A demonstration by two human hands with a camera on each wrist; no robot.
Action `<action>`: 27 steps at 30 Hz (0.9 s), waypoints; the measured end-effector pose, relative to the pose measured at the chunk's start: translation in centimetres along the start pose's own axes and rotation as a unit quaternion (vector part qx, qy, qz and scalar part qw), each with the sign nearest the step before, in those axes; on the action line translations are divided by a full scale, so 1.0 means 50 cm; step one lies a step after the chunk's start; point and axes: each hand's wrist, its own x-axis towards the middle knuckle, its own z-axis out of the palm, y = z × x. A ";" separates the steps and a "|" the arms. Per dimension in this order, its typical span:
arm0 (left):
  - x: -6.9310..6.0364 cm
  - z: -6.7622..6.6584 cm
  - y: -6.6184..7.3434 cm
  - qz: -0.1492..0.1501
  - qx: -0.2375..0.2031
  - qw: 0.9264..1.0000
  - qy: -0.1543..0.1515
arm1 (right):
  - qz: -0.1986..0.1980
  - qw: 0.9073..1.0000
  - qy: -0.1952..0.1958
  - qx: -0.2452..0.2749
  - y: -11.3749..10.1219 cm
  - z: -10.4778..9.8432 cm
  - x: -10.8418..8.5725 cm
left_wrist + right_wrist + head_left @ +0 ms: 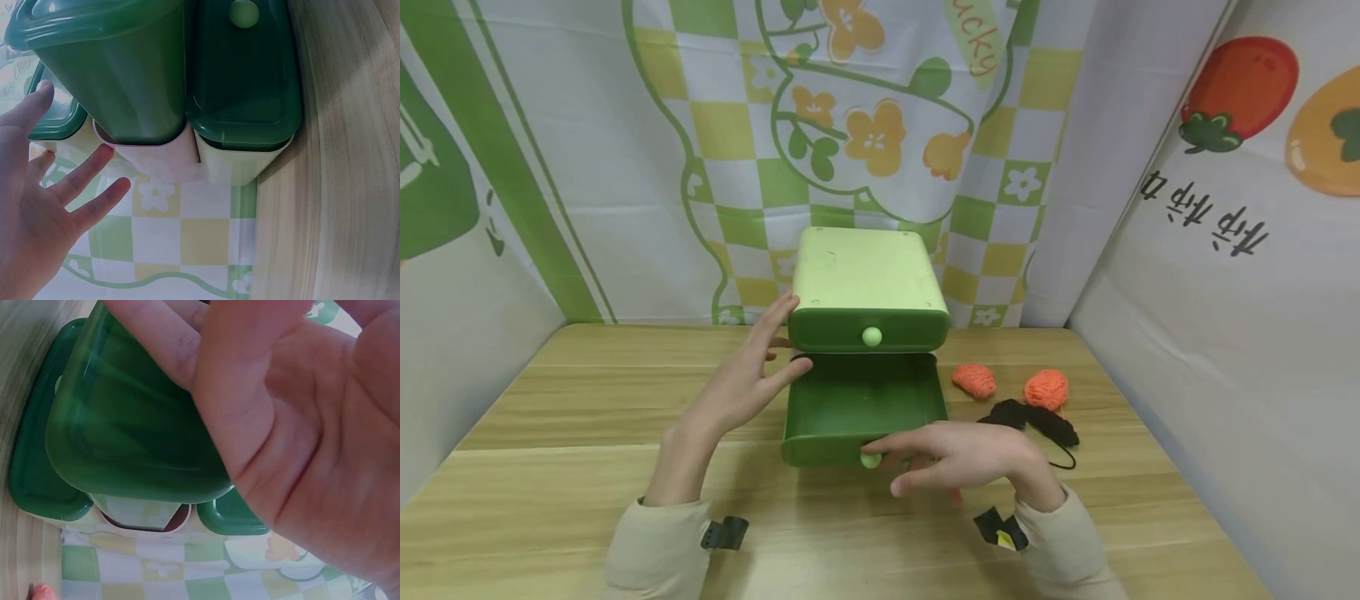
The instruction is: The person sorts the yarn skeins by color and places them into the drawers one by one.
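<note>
A small light-green drawer cabinet [865,267] with dark-green drawer fronts stands near the back of the table. Its middle drawer [820,452] is pulled out, with no contents visible inside. In the left wrist view the top and bottom drawers [247,81] are closed. My left hand [730,387] is beside the cabinet's left side, fingers spread, with fingertips at the upper corner. In front of the pulled-out drawer is my right hand [973,454], its fingers extended loosely, one fingertip at the round knob [871,460]. The thumb is apart from the knob.
Two orange yarn balls [974,381] [1046,390] lie right of the cabinet on the wooden table [587,400]. Next to them lies a black yarn bundle [1051,425], partly behind my right hand. A patterned curtain [722,133] hangs behind the cabinet.
</note>
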 end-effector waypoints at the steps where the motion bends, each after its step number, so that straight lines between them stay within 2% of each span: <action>1: 0.000 0.000 0.000 -0.001 0.000 1.000 0.000 | 0.000 1.000 -0.001 -0.001 0.000 0.000 0.000; 8: 0.000 -0.001 0.002 -0.006 0.000 1.000 -0.005 | -0.007 0.999 -0.003 -0.033 -0.001 0.001 0.002; 15: 0.000 -0.001 0.002 -0.006 0.004 1.000 -0.007 | -0.001 1.000 -0.005 -0.028 -0.002 0.002 0.001; 20: 0.001 -0.001 0.001 -0.008 0.004 1.000 -0.003 | -0.006 0.999 -0.004 -0.044 -0.002 0.001 0.001; 27: -0.001 0.000 0.001 -0.007 0.001 1.000 -0.007 | -0.007 1.000 0.003 -0.013 -0.009 -0.001 -0.006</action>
